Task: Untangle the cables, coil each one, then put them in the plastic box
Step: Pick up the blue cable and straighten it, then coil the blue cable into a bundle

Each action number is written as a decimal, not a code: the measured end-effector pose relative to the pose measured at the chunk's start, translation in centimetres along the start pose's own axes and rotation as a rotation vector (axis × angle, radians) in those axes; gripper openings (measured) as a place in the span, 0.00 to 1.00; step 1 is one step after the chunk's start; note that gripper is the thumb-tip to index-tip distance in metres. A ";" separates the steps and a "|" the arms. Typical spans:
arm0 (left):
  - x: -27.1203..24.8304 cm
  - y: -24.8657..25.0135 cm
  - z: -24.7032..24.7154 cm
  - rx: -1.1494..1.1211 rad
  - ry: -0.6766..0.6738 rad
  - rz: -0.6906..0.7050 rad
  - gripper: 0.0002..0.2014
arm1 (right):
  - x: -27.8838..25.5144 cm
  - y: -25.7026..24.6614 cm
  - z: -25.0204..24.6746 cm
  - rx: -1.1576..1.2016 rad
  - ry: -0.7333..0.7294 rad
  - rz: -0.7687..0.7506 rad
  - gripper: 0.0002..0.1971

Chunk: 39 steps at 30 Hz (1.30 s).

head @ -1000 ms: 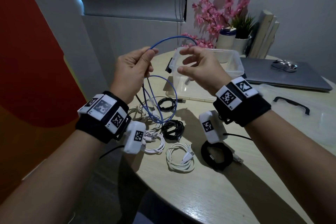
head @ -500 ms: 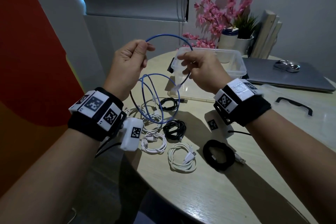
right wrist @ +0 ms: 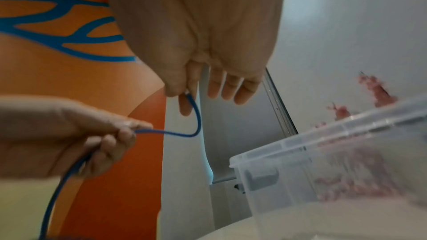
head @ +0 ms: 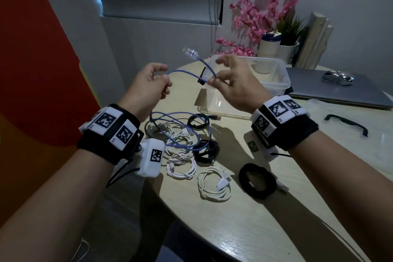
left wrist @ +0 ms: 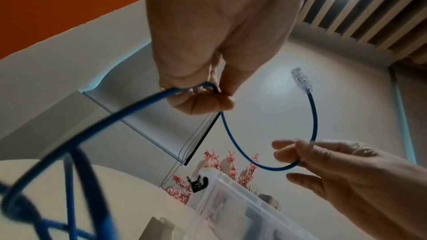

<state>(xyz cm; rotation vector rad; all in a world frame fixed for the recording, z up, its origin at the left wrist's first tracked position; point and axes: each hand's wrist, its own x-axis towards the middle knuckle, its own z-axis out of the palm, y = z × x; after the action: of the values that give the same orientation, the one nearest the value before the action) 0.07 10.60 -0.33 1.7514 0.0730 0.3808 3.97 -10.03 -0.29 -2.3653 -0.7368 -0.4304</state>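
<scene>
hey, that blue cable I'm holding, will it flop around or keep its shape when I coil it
Probably springy: the blue cable arcs smoothly between the left hand and right hand, its clear plug standing up unsupported. The loops below look loose, so the coils may spring open.

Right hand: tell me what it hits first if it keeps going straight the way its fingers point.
Probably the near rim of the clear plastic box, just beyond the right hand, which pinches the blue cable. The free fingers point forward and leftward, though, so they might pass it; depth is unclear.

The blue cable (right wrist: 53, 205) blurs, cut off at the lower edge.
</scene>
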 end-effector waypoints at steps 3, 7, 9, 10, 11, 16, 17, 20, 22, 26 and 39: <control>-0.5 -0.9 -0.2 -0.010 -0.048 -0.060 0.11 | 0.2 -0.1 -0.5 0.408 0.115 0.165 0.08; -0.5 -1.2 -0.9 -0.073 -0.056 -0.110 0.12 | 0.1 -0.8 -0.9 0.869 0.146 0.232 0.11; -0.2 -1.1 -1.2 -0.077 -0.045 -0.117 0.13 | 0.2 -1.3 -1.1 0.869 0.108 0.202 0.09; -0.1 -1.1 -1.4 -0.072 -0.038 -0.115 0.13 | 0.2 -1.4 -1.1 0.849 0.093 0.191 0.10; 0.1 -1.0 -1.6 -0.072 -0.030 -0.113 0.13 | 0.3 -1.4 -1.1 0.811 0.087 0.182 0.11; 0.5 -1.0 -3.2 -0.139 0.058 -0.095 0.15 | 0.3 -0.8 -1.5 0.649 0.062 0.235 0.14; 0.6 -1.0 -3.3 -0.157 0.077 -0.085 0.15 | 0.3 -0.9 -1.5 0.633 0.050 0.258 0.14; 0.4 -0.8 -2.5 -0.284 0.101 -0.047 0.13 | 0.2 -1.5 -1.0 0.528 -0.027 0.326 0.13; -0.1 -0.5 -1.1 -0.332 0.067 0.006 0.10 | 0.2 -2.2 -0.3 0.621 -0.107 0.380 0.12; -1.6 0.4 1.6 -0.316 -0.048 0.141 0.08 | 0.3 -3.5 0.3 0.957 -0.122 0.509 0.11; -3.0 -1.2 3.4 0.232 -0.253 0.267 0.12 | 0.7 -2.4 -1.3 1.347 -0.104 0.529 0.14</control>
<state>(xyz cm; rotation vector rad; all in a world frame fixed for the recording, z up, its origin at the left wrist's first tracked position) -1.60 6.88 -2.67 2.0328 -0.3114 0.3506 2.91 -9.05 2.10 -1.1868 -0.2288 0.3576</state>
